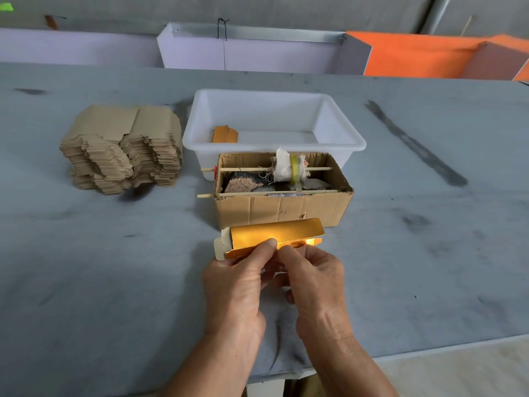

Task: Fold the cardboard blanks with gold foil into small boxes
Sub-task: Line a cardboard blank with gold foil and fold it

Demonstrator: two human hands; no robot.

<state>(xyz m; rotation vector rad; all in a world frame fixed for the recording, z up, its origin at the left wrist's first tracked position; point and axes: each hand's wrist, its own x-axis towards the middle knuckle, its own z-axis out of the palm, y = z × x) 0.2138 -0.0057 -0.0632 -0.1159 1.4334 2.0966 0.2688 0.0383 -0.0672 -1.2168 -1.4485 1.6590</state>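
A gold-foil cardboard blank is held just above the grey table, partly folded, its shiny inner face toward me and a pale flap sticking out at its left end. My left hand grips its near edge, thumb on top of the foil. My right hand pinches the same edge just to the right, fingers curled under it. A tall stack of flat brown blanks stands at the back left. One folded gold box lies in the white plastic tub.
A brown corrugated carton stands right behind the blank, with two wooden sticks across it, a cloth-wrapped roller and dark lumps inside. The grey felt table ends near my arms at the lower right. Purple and orange panels line the far edge.
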